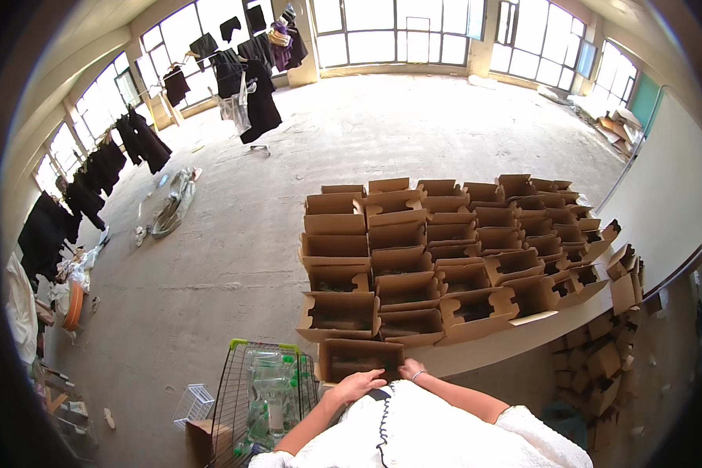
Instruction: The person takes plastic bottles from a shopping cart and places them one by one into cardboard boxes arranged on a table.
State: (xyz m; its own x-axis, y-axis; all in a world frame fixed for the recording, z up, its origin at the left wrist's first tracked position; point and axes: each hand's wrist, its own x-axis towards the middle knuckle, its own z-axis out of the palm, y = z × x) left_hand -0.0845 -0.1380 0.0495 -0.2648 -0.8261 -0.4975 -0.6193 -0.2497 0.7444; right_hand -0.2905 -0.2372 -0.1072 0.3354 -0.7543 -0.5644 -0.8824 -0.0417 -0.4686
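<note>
An open brown cardboard box stands right in front of me, at the near left end of a block of similar boxes. Across its near edge lies my left hand, the fingers bent over the rim. At the box's near right corner, my right hand has its fingers closed on the cardboard; a bracelet circles that wrist. Dark shadow hides most of the box's inside. Beside my left forearm is a wire cart with a green-trimmed rim, loaded with clear bottles that have green caps.
Rows of open cardboard boxes stretch away ahead and right on a pale surface. More cartons lie heaped low at the right. A small white wire basket stands left of the cart. Dark clothes hang by the windows at the far left.
</note>
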